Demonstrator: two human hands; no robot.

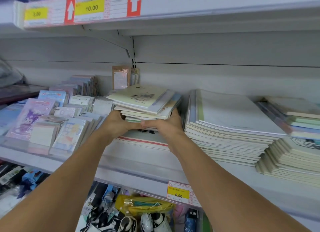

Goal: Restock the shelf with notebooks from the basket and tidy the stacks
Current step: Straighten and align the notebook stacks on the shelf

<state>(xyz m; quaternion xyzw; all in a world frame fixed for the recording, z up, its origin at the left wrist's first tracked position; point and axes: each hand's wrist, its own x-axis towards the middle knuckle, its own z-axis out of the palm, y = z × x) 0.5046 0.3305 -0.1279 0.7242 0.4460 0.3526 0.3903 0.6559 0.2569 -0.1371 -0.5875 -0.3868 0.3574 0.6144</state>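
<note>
Head view: both your arms reach fwd to the middle shelf. Your left hand and right hand grip a small pile of notebooks from the front, one at each lower corner, fingers curled in under the pile's near edge, thumbs meeting at center. Both hands are closed round that pile, not flat. The pile is uneven: covers fanned and skewed, top one pale yellow-green w/ a small dark drawing, tilted up toward the back. It sits on a lower stack w/ a red-striped cover showing just below your hands.

Right of the pile, just beside it, is a tall stack of larger white notebooks, edges stepped out toward the front. Further right, another stepped stack sits low at the shelf edge, w/ a few pastel-colored books on top behind it.

Left of the pile: ring-bound memo pads leaning in rows, incl. a purple cartoon-character pack at front left. Behind the pile, brown-backed packs stand vs. the back panel.

A yellow price tag reading 6.00 is on the shelf's front rail; on the upper rail, a 10.00 tag and red arrow signs. Below the shelf: bin of mixed items, incl. a yellow pouch. Can't see the basket in this view.
</note>
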